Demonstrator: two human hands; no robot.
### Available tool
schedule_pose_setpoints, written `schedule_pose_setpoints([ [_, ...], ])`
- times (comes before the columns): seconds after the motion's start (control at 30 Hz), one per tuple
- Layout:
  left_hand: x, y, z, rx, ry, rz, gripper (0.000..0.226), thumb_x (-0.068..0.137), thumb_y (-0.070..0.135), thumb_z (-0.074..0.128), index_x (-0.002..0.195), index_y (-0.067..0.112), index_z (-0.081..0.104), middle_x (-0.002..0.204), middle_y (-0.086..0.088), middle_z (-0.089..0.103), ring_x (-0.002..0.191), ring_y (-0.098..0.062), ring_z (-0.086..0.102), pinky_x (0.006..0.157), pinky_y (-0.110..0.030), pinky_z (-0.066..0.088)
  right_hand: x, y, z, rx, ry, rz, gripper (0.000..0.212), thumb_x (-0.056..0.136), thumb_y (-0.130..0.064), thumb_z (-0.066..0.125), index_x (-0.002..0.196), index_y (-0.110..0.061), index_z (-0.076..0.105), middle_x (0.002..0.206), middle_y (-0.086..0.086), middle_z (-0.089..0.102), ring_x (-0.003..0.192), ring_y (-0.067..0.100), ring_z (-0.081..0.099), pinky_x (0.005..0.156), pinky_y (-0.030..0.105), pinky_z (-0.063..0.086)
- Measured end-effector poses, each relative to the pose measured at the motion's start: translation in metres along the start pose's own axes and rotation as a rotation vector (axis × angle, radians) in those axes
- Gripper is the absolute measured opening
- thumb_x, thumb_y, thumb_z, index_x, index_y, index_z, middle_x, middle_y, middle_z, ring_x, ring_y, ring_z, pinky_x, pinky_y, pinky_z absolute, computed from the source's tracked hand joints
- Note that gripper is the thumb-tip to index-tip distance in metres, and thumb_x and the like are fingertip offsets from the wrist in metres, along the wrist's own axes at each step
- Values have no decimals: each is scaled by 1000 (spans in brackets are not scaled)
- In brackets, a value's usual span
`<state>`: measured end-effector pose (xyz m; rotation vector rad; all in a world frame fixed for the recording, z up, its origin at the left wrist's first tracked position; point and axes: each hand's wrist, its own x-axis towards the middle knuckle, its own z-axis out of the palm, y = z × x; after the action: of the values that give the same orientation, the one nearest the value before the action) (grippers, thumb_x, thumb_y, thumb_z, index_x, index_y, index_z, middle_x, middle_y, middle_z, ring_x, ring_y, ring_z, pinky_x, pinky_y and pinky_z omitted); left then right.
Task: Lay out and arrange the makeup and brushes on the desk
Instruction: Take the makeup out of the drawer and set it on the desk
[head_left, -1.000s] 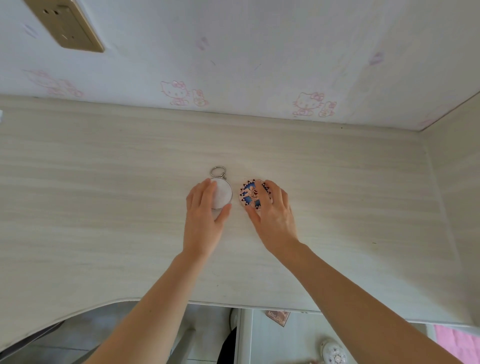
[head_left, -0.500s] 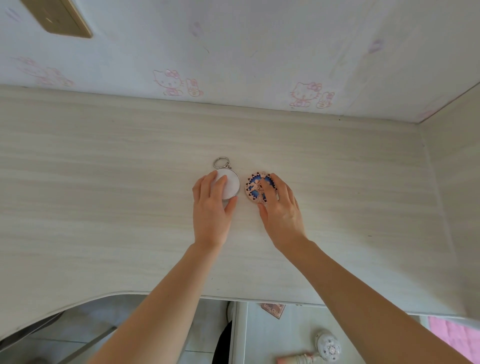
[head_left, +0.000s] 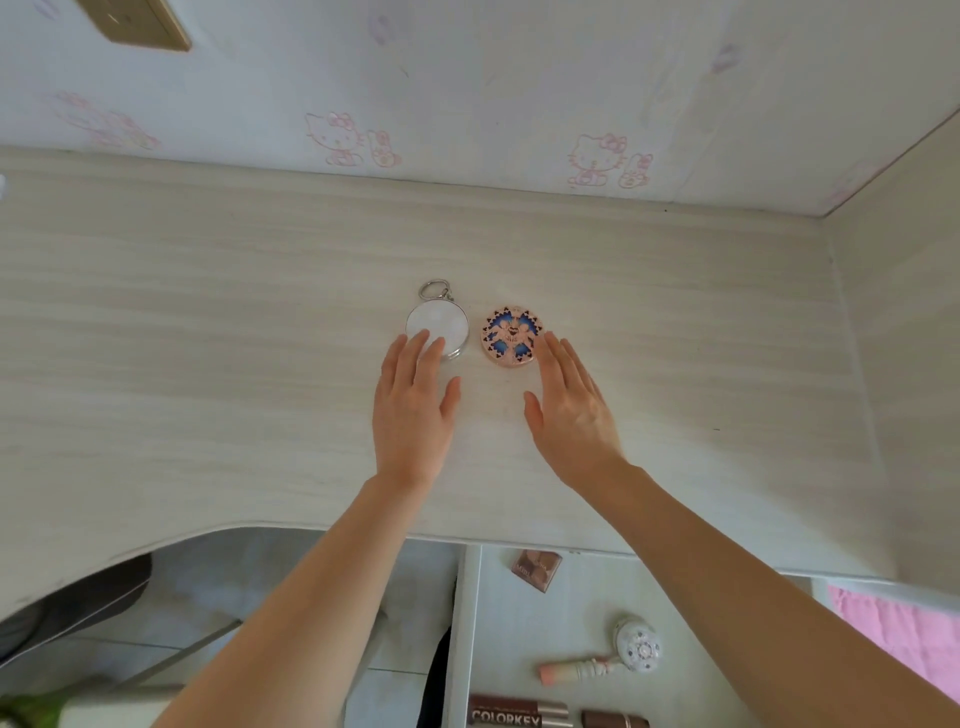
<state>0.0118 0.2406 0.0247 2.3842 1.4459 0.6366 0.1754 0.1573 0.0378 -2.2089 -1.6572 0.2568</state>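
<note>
Fingers (head_left: 413, 356) of left hand (head_left: 413, 415): straight, relaxed, gripping nothing. The tips overlap the near rim of the white compact (head_left: 437, 326); contact or hover, cannot tell. This compact lies flat mid-desk (head_left: 208, 374), key ring (head_left: 434, 289) pointing to the wall. Just beside it, across a narrow gap: patterned compact (head_left: 511, 338), flat, face up. Right hand (head_left: 571, 421): fingers straight, spread, holding nothing, tips next to the patterned compact's right rim. Below the desk edge, on a lower shelf (head_left: 498, 613): palette (head_left: 536, 569), lipstick (head_left: 569, 671), COLORKEY tube (head_left: 514, 713), not yet laid out.

Risks, as judged:
- A careless left fingertip could drag the white compact into its neighbour and skew the pair.
- The lipstick and tube are round; set down loosely on the smooth desk, they may roll toward the edge.
- On a reach down to the shelf, a forearm could sweep either compact.
</note>
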Motion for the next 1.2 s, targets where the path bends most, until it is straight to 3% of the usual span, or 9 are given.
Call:
schedule_pose_setpoints([
  [0.3,-114,39,-14,45,-51,135,38,96,22,51,131,7,55,137,-6,54,136,-28,40,108,-40,38,-112,18,-25,-61,-19,-96,55,89,-19,60,137,2,43,137,16,51,135,34,40,109,41,38],
  [0.47,-184,71,-12,46,-77,163,37,95,22,50,129,9,57,131,-3,58,133,-23,43,106,-37,40,-187,36,-35,-53,-52,-125,53,91,-18,55,139,0,41,140,14,48,137,30,37,110,40,37],
  [0.63,-238,88,8,90,-237,199,38,96,22,52,132,11,55,134,-1,56,136,-21,41,107,-39,40,-246,57,-35,-49,-93,-103,50,92,-20,48,138,-1,43,139,13,50,136,29,39,109,41,39],
  [0.8,-257,93,37,97,-378,197,49,87,15,66,134,14,52,137,-3,55,134,-25,44,104,-41,45,-282,84,-10,-47,-161,-24,51,87,-16,61,133,0,48,131,13,56,129,32,48,102,43,46],
  [0.97,-247,83,74,145,-476,78,49,87,10,65,134,9,52,140,-8,52,133,-30,44,101,-45,47,-298,115,22,-55,-273,66,54,82,-15,69,130,0,51,126,14,60,122,32,54,96,41,51],
  [1.1,-237,73,106,182,-602,-30,56,97,17,50,148,13,29,155,-6,29,145,-26,22,114,-41,30,-301,133,45,-69,-347,179,50,86,-17,65,131,-2,50,123,12,59,111,30,58,83,38,54],
  [1.2,-231,68,121,158,-625,-173,62,96,24,52,150,14,23,155,-8,27,143,-28,23,110,-43,35,-303,141,57,-67,-397,288,46,92,-22,56,133,-5,47,123,12,56,106,32,55,80,40,54],
])
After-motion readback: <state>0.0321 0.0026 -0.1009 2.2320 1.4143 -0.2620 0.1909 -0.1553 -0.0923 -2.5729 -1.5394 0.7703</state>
